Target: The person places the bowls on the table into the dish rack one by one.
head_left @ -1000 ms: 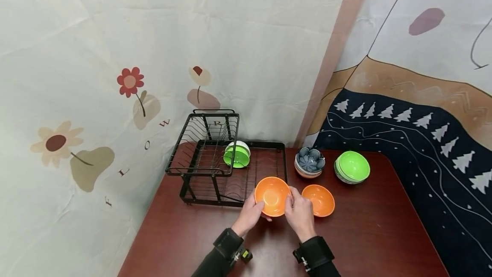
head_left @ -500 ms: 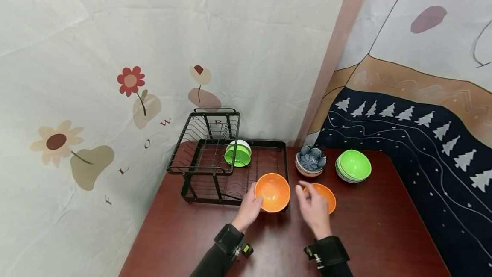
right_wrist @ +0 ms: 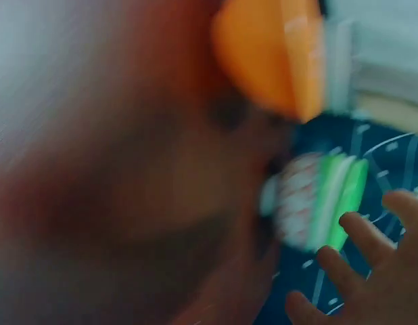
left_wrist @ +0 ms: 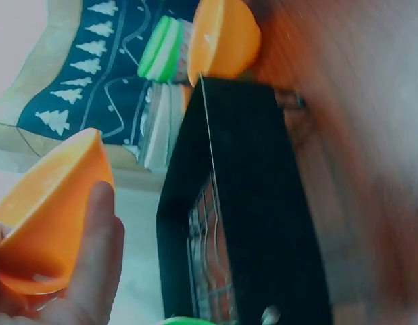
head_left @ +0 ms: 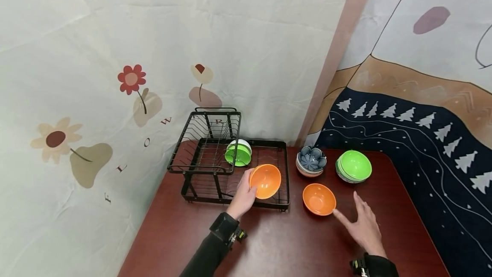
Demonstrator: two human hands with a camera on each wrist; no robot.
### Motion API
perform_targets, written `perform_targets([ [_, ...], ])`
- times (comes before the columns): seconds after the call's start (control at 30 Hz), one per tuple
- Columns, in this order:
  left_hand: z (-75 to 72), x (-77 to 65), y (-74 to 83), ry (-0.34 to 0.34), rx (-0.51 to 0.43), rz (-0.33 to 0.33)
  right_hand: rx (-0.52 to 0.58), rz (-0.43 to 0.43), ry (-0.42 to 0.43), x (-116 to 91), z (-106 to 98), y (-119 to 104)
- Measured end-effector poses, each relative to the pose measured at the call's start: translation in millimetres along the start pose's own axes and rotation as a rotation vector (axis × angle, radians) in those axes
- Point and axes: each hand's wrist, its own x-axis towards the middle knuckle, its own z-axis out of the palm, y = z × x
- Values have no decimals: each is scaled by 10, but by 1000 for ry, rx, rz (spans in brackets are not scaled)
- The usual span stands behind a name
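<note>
My left hand (head_left: 243, 195) grips an orange bowl (head_left: 266, 181) by its left side, thumb near the rim and fingers round the outside. This bowl is tilted and held over the front right part of the black dish rack (head_left: 287, 178). In the left wrist view the same bowl (left_wrist: 53, 210) shows side-on with a finger (left_wrist: 97, 237) along its outer wall. My right hand (head_left: 363, 225) is spread and holds nothing, just right of a second orange bowl (head_left: 319, 199) on the table. Whether its thumb touches that bowl I cannot tell.
Inside the rack's lower tier a green bowl (head_left: 239, 155) leans against a white one. Behind the second orange bowl stands a stack topped by a grey flower-shaped bowl (head_left: 310, 160). A green-topped bowl stack (head_left: 355, 166) is further right. A patterned cloth wall (head_left: 269, 54) closes off the back.
My right hand has let go of the held bowl and moved right, past the second orange bowl. My left hand has carried its bowl slightly left and toward the rack, tilting it.
</note>
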Motion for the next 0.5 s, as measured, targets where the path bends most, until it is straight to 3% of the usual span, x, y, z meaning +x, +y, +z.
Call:
perform_targets([
  [0.1,-31,51,30,19,122,53,-101,-1,-118,44,139,235],
  [0.23,-33,132,86,42,372,135,-131,18,-209,36,337,459],
  [0.4,-12,245,120,80,733,224,-139,26,-238,60,470,584],
  [0.5,-14,308,121,96,876,246,-138,25,-241,71,501,585],
])
